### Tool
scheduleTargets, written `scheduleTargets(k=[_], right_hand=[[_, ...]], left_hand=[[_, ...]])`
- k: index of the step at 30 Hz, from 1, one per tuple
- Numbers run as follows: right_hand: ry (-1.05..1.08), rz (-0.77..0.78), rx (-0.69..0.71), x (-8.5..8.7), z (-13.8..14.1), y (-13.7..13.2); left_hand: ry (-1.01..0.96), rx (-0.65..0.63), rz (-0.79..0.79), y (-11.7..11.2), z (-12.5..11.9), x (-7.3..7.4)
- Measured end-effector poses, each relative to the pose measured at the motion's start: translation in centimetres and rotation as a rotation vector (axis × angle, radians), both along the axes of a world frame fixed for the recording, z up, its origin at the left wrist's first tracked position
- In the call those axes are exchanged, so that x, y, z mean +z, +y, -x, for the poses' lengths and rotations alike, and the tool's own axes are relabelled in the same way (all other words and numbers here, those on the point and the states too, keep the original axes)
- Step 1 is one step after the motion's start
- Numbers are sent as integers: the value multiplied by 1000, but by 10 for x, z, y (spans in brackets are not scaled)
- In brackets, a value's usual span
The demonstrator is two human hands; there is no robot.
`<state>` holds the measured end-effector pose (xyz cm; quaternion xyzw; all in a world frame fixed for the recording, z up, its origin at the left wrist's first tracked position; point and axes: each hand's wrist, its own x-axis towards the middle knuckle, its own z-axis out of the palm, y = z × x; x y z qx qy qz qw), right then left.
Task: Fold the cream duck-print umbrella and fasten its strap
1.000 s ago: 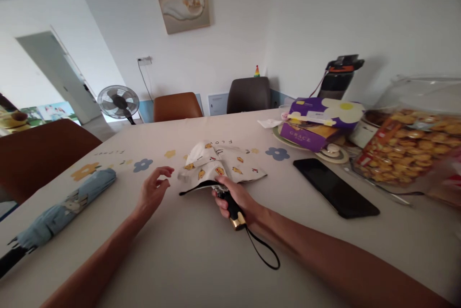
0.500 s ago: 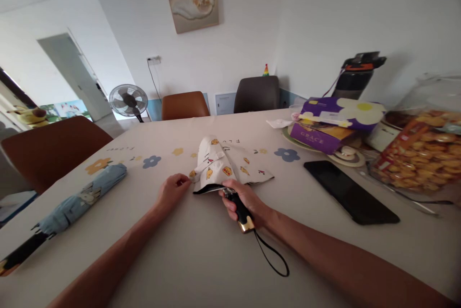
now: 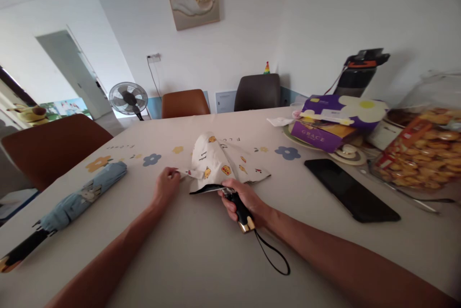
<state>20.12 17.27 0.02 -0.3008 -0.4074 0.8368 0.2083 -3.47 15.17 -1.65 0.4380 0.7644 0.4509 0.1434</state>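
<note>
A white folding umbrella (image 3: 225, 164) with small yellow and orange prints lies on the table, its canopy collapsed but loose. My right hand (image 3: 240, 201) is wrapped round the top of its black handle, which ends in a gold-coloured cap with a black wrist loop (image 3: 284, 269). To the left, my left hand (image 3: 168, 182) pinches the end of the umbrella's strap (image 3: 189, 172) and stretches it out from the canopy. A rolled blue umbrella (image 3: 84, 196) with a black handle rests farther left, apart from both hands.
On the right lie a black phone (image 3: 351, 189), a purple tissue box (image 3: 320, 136), a clear container of snacks (image 3: 425, 154) and a thin cable. Behind them stands a dark bottle (image 3: 356, 75). Chairs (image 3: 185, 104) line the table's far side.
My left hand has moved left and slightly up, drawing the strap out from the canopy. The canopy's left side has shifted a little leftward. My right hand keeps its hold.
</note>
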Motion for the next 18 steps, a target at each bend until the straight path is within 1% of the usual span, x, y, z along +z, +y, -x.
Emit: scheduleTargets(k=[2, 3, 4, 5, 6, 8, 10, 11, 12, 14, 16, 18], right_hand=[[4, 11, -24, 0, 0, 0], [8, 18, -33, 0, 0, 1], [12, 25, -38, 0, 0, 1], [14, 32, -37, 0, 0, 1], [15, 36, -36, 0, 0, 1], [5, 39, -41, 0, 1, 0], [-9, 41, -54, 1, 1, 0], [-15, 46, -55, 1, 1, -1], [-22, 52, -53, 2, 1, -1], [-30, 59, -44, 2, 1, -1], [-38, 56, -33, 2, 1, -2], [-49, 50, -20, 2, 1, -2]], left_hand=[[-20, 162, -69, -1, 8, 1], [-18, 204, -116, -3, 10, 2], [-2, 209, -179, -5, 9, 4], [37, 169, -256, -8, 6, 6], [99, 92, -350, -12, 0, 8], [274, -134, -525, -19, -17, 11], [476, -329, -588, -24, -35, 12], [570, -394, -588, -25, -43, 12], [653, -433, -582, -25, -49, 11], [771, -466, -573, -23, -55, 8], [834, -466, -581, -21, -56, 6], [857, -472, -596, -21, -55, 7]])
